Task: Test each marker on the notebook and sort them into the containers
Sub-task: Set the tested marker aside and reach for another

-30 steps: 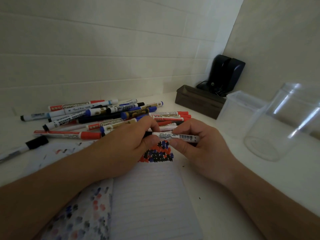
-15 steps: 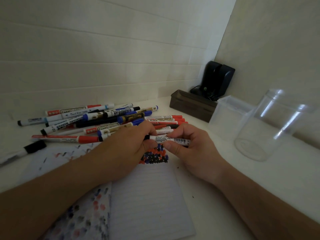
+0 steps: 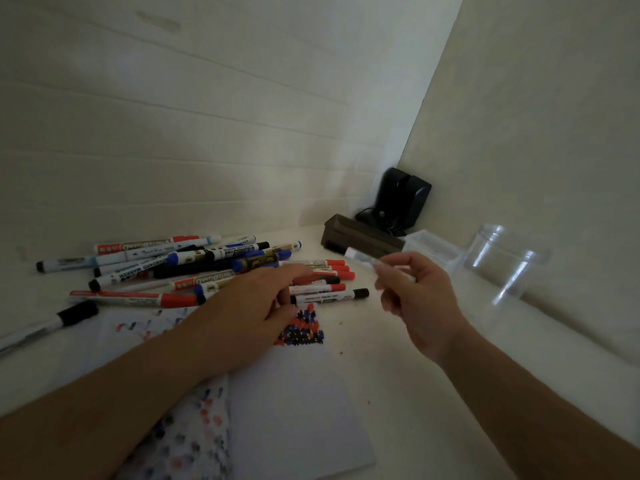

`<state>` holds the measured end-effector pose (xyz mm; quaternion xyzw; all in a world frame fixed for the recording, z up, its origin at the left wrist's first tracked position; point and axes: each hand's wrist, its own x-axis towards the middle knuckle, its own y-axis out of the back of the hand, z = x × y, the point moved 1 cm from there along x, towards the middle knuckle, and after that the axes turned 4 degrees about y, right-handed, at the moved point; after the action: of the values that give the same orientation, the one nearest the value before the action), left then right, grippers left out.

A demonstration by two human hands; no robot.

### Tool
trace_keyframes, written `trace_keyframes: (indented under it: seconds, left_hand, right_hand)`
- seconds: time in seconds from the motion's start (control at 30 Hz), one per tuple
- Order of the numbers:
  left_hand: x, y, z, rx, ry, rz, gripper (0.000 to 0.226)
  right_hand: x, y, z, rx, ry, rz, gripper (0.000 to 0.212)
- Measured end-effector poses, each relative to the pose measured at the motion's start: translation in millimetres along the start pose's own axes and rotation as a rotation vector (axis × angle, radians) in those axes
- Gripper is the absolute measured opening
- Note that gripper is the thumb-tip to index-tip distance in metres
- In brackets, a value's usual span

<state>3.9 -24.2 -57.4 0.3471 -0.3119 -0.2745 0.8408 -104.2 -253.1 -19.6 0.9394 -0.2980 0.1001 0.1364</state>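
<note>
1. So a second ago both of your hands were together over the open lined notebook [image 3: 294,403], working the same white-barrelled marker [image 3: 363,258] at each end. Now they've split. Your right hand [image 3: 414,299] has carried the marker up and to the right of centre frame, pinched between thumb and fingertips. It's motion-blurred, so I can't tell if the cap is on.

2. Your left hand [image 3: 249,313] is low over the top edge of the notebook, fingers loosely spread and holding nothing that I can see. The fingertips are touching or nearly touching the black-capped white marker [image 3: 329,296] lying just above the scribbles.

3. The patch of red, blue and black test scribbles [image 3: 300,329] looks about the same as before. I can't tell whether this marker added a mark.

4. What that means, I'd guess: testing on this one is done and you're on the sorting bit. The marker is heading toward the clear round plastic jar [image 3: 505,268] and the clear square plastic tub [image 3: 431,249] at the right, but it's well short of both.

5. Plenty left. The big pile of red, blue and black whiteboard markers [image 3: 194,268] in the left-centre of the table [image 3: 415,393] is untouched, and both containers look empty.
</note>
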Motion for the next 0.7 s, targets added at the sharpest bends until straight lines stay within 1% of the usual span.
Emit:
trace_keyframes:
  seconds: [0.1,0.13,0.2,0.33,0.5,0.6,0.7]
  left_hand:
    - [-2,-1,1,0.046,-0.010,-0.024,0.044]
    - [-2,-1,1,0.059,-0.023,-0.026,0.040]
    - [-3,-1,0,0.067,-0.044,-0.031,0.034]
    - [-6,2,-2,0.049,-0.066,-0.022,0.030]
    - [-8,4,-3,0.047,-0.062,-0.016,0.028]
    - [-9,3,-4,0.044,-0.058,-0.006,0.027]
    - [-8,4,-2,0.036,-0.054,-0.014,0.027]
  right_hand:
    - [9,25,-12,0.272,-0.036,0.326,0.013]
    - [11,32,-12,0.363,-0.067,0.398,0.017]
    - [12,39,-10,0.473,-0.116,0.476,0.023]
    - [13,36,-5,0.514,-0.133,0.491,0.031]
    - [13,34,-6,0.524,-0.139,0.503,0.026]
    - [14,26,-6,0.522,-0.168,0.466,0.017]
    - [22,2,-5,0.533,-0.225,0.403,0.020]
